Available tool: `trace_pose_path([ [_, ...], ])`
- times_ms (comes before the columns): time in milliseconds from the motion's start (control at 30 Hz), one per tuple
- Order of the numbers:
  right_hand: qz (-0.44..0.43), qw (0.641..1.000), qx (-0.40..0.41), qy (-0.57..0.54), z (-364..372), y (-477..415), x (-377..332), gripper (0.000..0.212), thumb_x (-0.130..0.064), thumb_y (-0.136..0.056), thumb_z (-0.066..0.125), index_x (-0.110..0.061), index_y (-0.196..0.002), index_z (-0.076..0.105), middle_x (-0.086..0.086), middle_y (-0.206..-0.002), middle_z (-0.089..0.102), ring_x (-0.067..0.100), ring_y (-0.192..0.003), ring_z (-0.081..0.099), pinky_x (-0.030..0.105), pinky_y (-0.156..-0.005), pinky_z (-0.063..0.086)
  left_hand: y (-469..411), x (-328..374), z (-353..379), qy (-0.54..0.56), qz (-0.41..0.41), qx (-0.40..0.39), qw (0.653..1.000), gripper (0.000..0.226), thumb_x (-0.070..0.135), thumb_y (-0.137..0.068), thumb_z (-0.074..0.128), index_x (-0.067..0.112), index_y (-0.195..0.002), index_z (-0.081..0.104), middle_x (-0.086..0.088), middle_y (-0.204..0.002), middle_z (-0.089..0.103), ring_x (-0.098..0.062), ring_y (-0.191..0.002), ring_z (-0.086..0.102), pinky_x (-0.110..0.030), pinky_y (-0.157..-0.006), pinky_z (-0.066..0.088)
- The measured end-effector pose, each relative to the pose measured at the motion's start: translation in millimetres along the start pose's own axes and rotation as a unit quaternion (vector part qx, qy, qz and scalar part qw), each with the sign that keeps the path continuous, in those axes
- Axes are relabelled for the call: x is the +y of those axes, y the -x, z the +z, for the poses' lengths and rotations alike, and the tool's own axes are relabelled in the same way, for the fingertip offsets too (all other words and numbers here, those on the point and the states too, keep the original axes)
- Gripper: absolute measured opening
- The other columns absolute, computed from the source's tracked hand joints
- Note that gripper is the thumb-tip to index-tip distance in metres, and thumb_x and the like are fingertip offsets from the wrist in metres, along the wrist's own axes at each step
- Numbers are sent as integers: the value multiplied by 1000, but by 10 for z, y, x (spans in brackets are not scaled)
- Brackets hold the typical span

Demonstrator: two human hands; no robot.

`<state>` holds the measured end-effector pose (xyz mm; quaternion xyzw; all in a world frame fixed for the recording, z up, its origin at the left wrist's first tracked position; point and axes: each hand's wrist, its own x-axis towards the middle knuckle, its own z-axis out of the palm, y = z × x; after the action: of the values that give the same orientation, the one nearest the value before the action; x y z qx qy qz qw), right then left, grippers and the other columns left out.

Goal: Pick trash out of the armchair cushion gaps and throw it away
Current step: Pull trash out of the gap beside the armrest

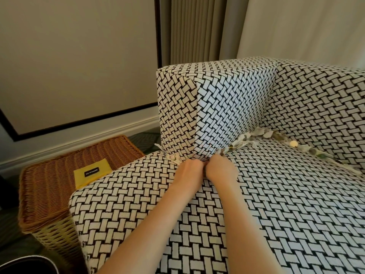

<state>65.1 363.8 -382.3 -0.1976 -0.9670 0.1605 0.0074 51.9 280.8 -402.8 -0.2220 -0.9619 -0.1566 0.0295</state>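
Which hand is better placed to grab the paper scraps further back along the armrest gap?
Probably the right hand: it sits on the side nearer those paper scraps. The left hand lies by the front corner of the armrest and would have to cross over the right.

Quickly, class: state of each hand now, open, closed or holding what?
Left hand: cannot tell; fingers hidden against the armrest.
Right hand: cannot tell; fingers hidden too.

The left hand and right hand are bare, as are both forearms.
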Motion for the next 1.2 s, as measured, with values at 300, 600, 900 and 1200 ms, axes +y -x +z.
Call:
trace_pose_path([
  [300,-35,999,-15,37,42,-66,17,27,-13,-95,35,-7,-110,56,11,-111,62,26,-102,58,29,-71,41,31,89,18,84,-73,-65,992,43,9,-91,43,12,-135,39,-11,-134,48,-28,-125,39,-38,-101,33],
  [600,-20,981,-156,-116,-86,-220,-17,32,-15,-95,37,-14,-63,37,3,-64,39,16,-56,40,30,-61,45,112,212,-128,127,-136,-89,979,44,15,-92,39,6,-134,36,-13,-138,42,-29,-131,32,-39,-109,23],
  [900,12,961,-201,-188,-188,-181,55,24,-14,-98,30,-8,-80,43,4,-70,46,14,-59,43,23,-44,35,40,418,-83,158,-205,-90,962,76,42,-87,51,1,-142,18,-16,-149,26,-31,-139,15,-38,-114,13],
  [1200,21,939,-329,-98,-267,-351,-17,37,-25,-99,30,-15,-63,36,-4,-27,35,6,-20,22,7,-29,18,39,331,-44,152,-182,-96,967,69,50,-92,36,3,-140,23,-10,-146,32,-27,-138,16,-38,-113,12],
])
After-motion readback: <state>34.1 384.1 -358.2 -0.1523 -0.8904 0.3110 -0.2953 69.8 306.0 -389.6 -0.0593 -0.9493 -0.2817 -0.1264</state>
